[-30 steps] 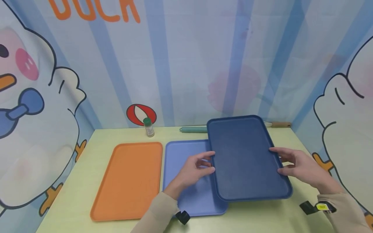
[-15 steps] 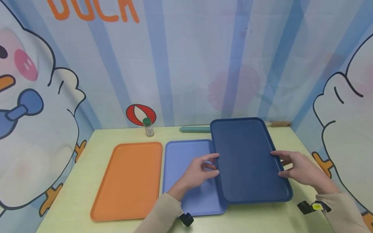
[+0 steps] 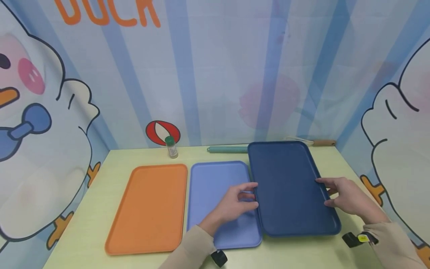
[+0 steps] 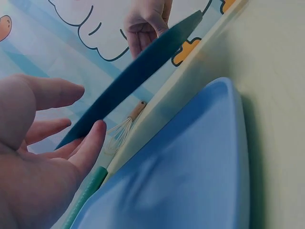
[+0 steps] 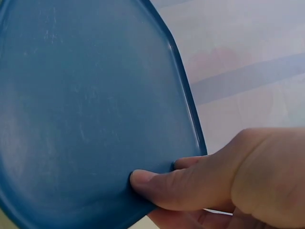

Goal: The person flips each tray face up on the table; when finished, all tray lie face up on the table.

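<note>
A dark blue tray [image 3: 289, 186] is held up above the right side of the table, its shadow showing under the near edge. My left hand [image 3: 233, 203] grips its left rim, and my right hand [image 3: 347, 196] pinches the right rim. In the left wrist view the raised tray [image 4: 133, 78] appears edge-on. The right wrist view shows the thumb of my right hand [image 5: 200, 186] lying over the tray's rim, with fingers behind. Below my left forearm and hand lies a periwinkle-blue tray [image 3: 215, 179], partly covered by them.
An orange tray [image 3: 151, 209] lies flat on the pale yellow table [image 3: 87, 209] at left. Along the back stand a small green-capped jar [image 3: 172, 148], a green rod-like tool [image 3: 225, 150] partly behind the dark tray, and a wooden-handled whisk [image 3: 322, 142]. A printed curtain [image 3: 218, 74] closes off the back.
Both hands have carried the dark blue tray rightward and slightly nearer, lowering it. More of the periwinkle-blue tray, the green tool and the whisk now shows.
</note>
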The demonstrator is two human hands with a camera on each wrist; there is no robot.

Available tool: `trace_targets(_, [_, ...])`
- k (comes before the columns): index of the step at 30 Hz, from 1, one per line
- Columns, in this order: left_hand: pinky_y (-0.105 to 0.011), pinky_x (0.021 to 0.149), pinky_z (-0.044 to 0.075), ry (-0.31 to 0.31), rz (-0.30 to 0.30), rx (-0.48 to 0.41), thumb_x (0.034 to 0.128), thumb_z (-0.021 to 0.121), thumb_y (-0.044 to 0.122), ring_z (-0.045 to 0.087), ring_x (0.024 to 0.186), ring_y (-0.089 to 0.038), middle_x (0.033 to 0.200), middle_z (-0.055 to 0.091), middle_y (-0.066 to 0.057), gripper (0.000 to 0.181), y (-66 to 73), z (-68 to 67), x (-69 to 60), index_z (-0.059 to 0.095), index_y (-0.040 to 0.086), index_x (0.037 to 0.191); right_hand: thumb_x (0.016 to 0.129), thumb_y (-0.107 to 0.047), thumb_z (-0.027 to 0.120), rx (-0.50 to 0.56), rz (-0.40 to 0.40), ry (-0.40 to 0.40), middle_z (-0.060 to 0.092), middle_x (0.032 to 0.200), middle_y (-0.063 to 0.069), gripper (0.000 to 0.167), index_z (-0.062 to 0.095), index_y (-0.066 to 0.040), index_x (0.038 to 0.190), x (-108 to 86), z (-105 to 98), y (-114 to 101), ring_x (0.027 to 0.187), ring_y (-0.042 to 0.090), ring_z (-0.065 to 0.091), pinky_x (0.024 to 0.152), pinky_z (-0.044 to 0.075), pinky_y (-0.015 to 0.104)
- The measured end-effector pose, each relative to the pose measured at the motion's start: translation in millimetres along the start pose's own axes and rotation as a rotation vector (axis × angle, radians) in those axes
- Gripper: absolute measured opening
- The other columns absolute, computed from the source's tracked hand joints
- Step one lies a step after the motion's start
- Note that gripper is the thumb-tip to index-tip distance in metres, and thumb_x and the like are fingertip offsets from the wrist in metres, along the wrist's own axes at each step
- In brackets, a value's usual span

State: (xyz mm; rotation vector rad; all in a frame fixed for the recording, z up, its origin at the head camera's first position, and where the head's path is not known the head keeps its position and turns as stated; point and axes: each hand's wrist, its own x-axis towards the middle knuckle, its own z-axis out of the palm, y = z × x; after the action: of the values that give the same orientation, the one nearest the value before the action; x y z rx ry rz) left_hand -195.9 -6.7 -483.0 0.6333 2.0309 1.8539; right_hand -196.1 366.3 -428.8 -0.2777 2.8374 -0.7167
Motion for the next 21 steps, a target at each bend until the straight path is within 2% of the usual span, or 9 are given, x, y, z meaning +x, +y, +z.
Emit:
trace_targets(5, [-0.029, 0.096, 0.057, -0.003, -0.016, -0.005, 0.0967, 0.074, 0.006, 0.059, 0.135, -0.033, 0.149, 0.057, -0.016, 0.058, -1.3, 5.7, -1.1, 0.056, 0.007, 0.152, 0.077, 0.006, 0.086, -0.018, 0.014, 0.003, 0.053, 0.142, 0.041, 0.076, 0.053, 0.011, 0.146, 2.4, 2.5, 3.9, 0.108, 0.048, 0.068, 0.078, 0.063, 0.048])
trace_targets(11, [-0.032, 0.099, 0.057, 0.005, -0.067, -0.073, 0.0943, 0.075, 0.001, 0.062, 0.130, -0.031, 0.154, 0.051, -0.015, 0.061, -2.6, 14.0, -0.8, 0.056, 0.010, 0.152, 0.076, 0.006, 0.087, -0.033, 0.031, 0.007, 0.054, 0.141, 0.041, 0.074, 0.055, 0.011, 0.144, 5.0, 5.6, 7.9, 0.108, 0.049, 0.068, 0.079, 0.063, 0.049])
trace_targets(16, [-0.034, 0.098, 0.058, 0.008, -0.090, -0.073, 0.0945, 0.075, 0.003, 0.064, 0.129, -0.035, 0.165, 0.039, -0.015, 0.062, -2.6, 19.7, -1.6, 0.056, 0.013, 0.153, 0.075, 0.008, 0.086, -0.027, 0.028, -0.001, 0.053, 0.141, 0.042, 0.074, 0.056, 0.012, 0.142, 6.0, 8.0, 12.0, 0.107, 0.049, 0.069, 0.078, 0.063, 0.048])
trace_targets(21, [-0.033, 0.100, 0.058, -0.001, -0.088, -0.084, 0.0944, 0.075, 0.002, 0.058, 0.135, -0.039, 0.170, 0.028, -0.017, 0.062, -2.9, 25.0, -0.9, 0.055, 0.009, 0.153, 0.074, 0.010, 0.086, -0.032, 0.036, -0.004, 0.054, 0.139, 0.043, 0.073, 0.057, 0.013, 0.141, 6.5, 9.7, 17.1, 0.106, 0.049, 0.068, 0.077, 0.063, 0.048])
